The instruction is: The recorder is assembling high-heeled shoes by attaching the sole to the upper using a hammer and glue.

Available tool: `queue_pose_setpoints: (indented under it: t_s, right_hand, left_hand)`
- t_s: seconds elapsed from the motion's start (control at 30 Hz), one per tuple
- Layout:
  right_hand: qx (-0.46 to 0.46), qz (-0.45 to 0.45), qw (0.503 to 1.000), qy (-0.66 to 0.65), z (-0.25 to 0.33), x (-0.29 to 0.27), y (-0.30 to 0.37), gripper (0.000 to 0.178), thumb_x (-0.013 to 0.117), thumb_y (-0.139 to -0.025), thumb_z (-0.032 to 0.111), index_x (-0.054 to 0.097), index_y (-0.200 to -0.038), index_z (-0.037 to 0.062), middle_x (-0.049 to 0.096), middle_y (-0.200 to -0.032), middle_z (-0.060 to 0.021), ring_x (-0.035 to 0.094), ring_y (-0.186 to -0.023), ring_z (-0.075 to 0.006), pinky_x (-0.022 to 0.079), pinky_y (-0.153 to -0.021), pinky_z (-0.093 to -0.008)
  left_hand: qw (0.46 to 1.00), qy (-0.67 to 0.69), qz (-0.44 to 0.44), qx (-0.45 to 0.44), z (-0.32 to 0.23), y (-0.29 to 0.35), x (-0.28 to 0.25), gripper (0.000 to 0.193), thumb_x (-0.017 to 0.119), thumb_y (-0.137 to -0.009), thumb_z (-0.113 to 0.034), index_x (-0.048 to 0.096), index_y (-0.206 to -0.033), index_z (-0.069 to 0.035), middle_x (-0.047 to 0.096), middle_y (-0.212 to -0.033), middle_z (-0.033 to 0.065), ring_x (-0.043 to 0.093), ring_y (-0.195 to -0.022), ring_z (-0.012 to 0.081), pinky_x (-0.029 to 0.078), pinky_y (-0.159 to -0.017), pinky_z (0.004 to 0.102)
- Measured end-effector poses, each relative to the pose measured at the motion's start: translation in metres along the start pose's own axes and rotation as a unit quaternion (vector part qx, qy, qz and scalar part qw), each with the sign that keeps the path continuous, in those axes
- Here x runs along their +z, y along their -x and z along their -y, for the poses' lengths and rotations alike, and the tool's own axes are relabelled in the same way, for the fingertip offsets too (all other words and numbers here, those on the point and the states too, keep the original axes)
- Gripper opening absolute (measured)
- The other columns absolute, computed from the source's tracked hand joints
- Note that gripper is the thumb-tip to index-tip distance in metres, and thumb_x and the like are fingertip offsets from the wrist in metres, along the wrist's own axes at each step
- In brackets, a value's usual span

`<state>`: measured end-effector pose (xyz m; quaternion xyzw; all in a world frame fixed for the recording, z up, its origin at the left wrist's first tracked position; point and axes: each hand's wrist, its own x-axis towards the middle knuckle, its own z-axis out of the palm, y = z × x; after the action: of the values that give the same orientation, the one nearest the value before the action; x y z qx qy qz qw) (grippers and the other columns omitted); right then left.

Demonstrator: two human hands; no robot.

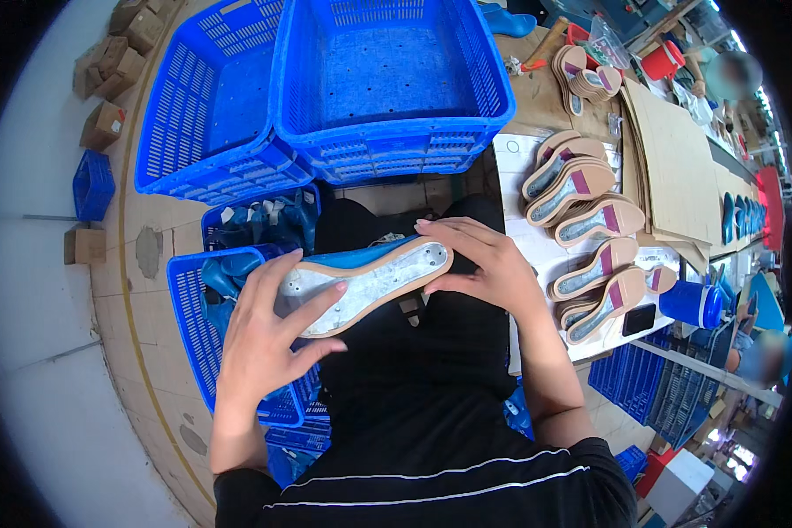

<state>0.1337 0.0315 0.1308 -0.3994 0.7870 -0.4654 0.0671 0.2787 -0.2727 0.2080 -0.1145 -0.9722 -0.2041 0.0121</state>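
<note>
A blue shoe last (pixel 374 295) lies across my lap area, its underside turned up, showing a grey metal-looking face inside a tan insole rim. My left hand (pixel 268 330) grips the broad toe end, thumb and index finger over the underside. At the narrow heel end, my right hand (pixel 491 268) holds the edges between thumb and fingers. The side of the last away from me is mostly hidden. To the right, several stacks of tan insoles (pixel 581 189) with grey middles and purple patches lie on a white-covered bench (pixel 524 255).
Two large blue crates (pixel 396 132) stand in front of me. At my left, a lower blue crate (pixel 189 321) holds blue lasts (pixel 229 268). Beyond the insoles are tan sheets (pixel 669 167), a dark phone (pixel 639 319) and a blue jug (pixel 691 304). Other people work at the far right.
</note>
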Motion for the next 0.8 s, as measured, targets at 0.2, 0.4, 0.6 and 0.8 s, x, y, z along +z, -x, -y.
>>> queue_pose_setpoints:
  t_s: [0.2,0.4,0.6,0.8]
  right_hand:
    - [0.023,0.009,0.987,-0.161,-0.030,0.007,0.009,0.073,0.096,-0.076,0.017,0.069,-0.141,0.0015,0.072,-0.141,-0.0141,0.068,-0.132,-0.0294,0.055,-0.111,-0.0398]
    - [0.071,-0.008,0.928,-0.365,-0.053,0.026,0.020,0.066,0.094,-0.081,0.013,0.069,-0.141,0.0008,0.069,-0.145,-0.0164,0.065,-0.136,-0.0271,0.050,-0.117,-0.0423]
    - [0.071,0.003,0.910,-0.407,-0.065,0.032,0.020,0.067,0.094,-0.081,0.011,0.069,-0.142,0.0019,0.068,-0.147,-0.0165,0.064,-0.137,-0.0268,0.050,-0.117,-0.0413]
    - [0.104,0.007,0.854,-0.509,-0.069,0.036,0.025,0.057,0.081,-0.098,0.029,0.067,-0.146,0.0015,0.069,-0.144,-0.0136,0.067,-0.129,-0.0219,0.052,-0.110,-0.0363]
  left_hand:
    - [1.000,-0.015,0.011,0.019,-0.002,-0.007,-0.004,0.066,0.098,-0.071,-0.032,0.078,-0.134,-0.031,0.058,-0.146,0.0204,0.063,-0.128,0.0421,0.060,-0.097,0.0499]
    - [0.999,-0.023,0.013,0.022,-0.001,-0.006,0.000,0.070,0.100,-0.069,-0.030,0.078,-0.135,-0.031,0.059,-0.142,0.0205,0.062,-0.128,0.0427,0.061,-0.097,0.0499]
    - [1.000,-0.003,0.012,0.008,-0.006,-0.007,-0.005,0.074,0.099,-0.065,-0.027,0.077,-0.136,-0.029,0.055,-0.144,0.0219,0.056,-0.129,0.0442,0.054,-0.103,0.0517]
    - [0.999,-0.018,0.033,-0.004,-0.008,-0.004,-0.006,0.072,0.099,-0.070,-0.026,0.076,-0.138,-0.032,0.054,-0.145,0.0216,0.054,-0.126,0.0421,0.058,-0.094,0.0484]
